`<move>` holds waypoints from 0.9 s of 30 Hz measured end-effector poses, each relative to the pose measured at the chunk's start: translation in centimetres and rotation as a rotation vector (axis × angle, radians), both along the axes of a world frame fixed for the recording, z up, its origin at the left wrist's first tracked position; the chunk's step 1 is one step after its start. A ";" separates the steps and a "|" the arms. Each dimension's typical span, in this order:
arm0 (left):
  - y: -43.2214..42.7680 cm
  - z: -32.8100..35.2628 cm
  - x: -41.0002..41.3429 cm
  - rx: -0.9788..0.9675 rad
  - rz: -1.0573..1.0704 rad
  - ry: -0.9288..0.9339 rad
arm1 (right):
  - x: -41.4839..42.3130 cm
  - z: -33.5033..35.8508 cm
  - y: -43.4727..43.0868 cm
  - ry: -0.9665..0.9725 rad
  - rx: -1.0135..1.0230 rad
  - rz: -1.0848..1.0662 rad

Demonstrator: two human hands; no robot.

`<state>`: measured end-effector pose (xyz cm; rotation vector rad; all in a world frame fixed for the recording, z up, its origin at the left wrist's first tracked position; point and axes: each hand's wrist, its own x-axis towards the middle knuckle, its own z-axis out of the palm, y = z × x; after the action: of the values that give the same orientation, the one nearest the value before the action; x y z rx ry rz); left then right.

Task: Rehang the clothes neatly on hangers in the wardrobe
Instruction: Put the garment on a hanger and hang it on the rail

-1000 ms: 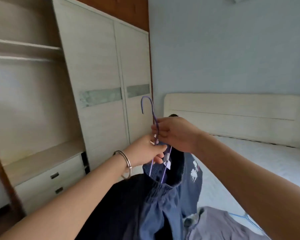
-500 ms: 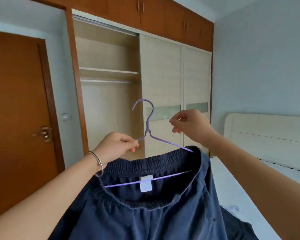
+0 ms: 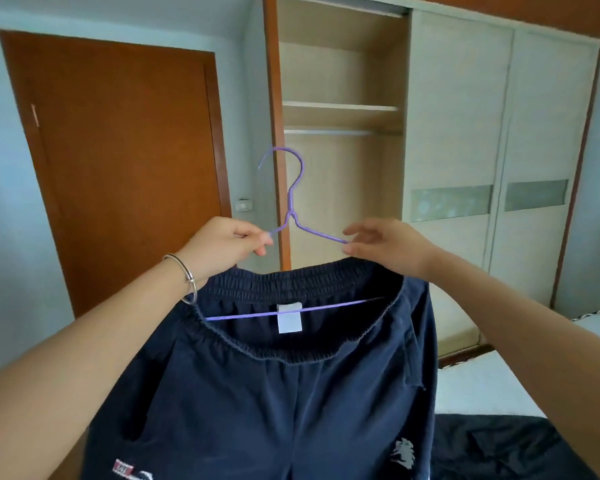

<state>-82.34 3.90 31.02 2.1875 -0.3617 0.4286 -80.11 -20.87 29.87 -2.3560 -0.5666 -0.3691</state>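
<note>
A pair of navy shorts [image 3: 291,393] hangs on a purple wire hanger [image 3: 293,202], its elastic waistband stretched over the hanger's bar. My left hand [image 3: 226,244], with a silver bangle on the wrist, pinches the hanger's left shoulder wire. My right hand [image 3: 388,244] is at the right shoulder wire, fingers partly spread, its fingertips touching the wire. The hook points up and left, in front of the open wardrobe section [image 3: 340,174] with its hanging rail [image 3: 329,132] under a shelf.
A brown door [image 3: 118,168] stands shut on the left. Two pale sliding wardrobe doors [image 3: 499,150] cover the right side. The bed's edge [image 3: 482,386] lies at lower right with another dark garment [image 3: 499,448] on it.
My view has swung left from the bed toward the wardrobe opening. The hanger now faces me flat with the shorts spread on it, and my right hand has dropped onto the right shoulder wire.
</note>
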 end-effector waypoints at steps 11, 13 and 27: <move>4.0 -0.5 14.6 0.079 0.096 -0.117 | 16.6 -1.1 5.1 -0.208 -0.028 0.106; 4.0 0.2 18.2 0.108 0.101 -0.134 | 19.9 0.0 5.9 -0.184 0.038 0.182; 2.6 -0.1 38.9 0.333 0.038 -0.174 | 40.3 1.2 9.7 -0.071 0.316 0.143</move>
<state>-43.44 6.45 30.92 2.4898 -0.5171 0.6191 -39.82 -11.18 31.07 -1.9948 -0.6545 -0.4434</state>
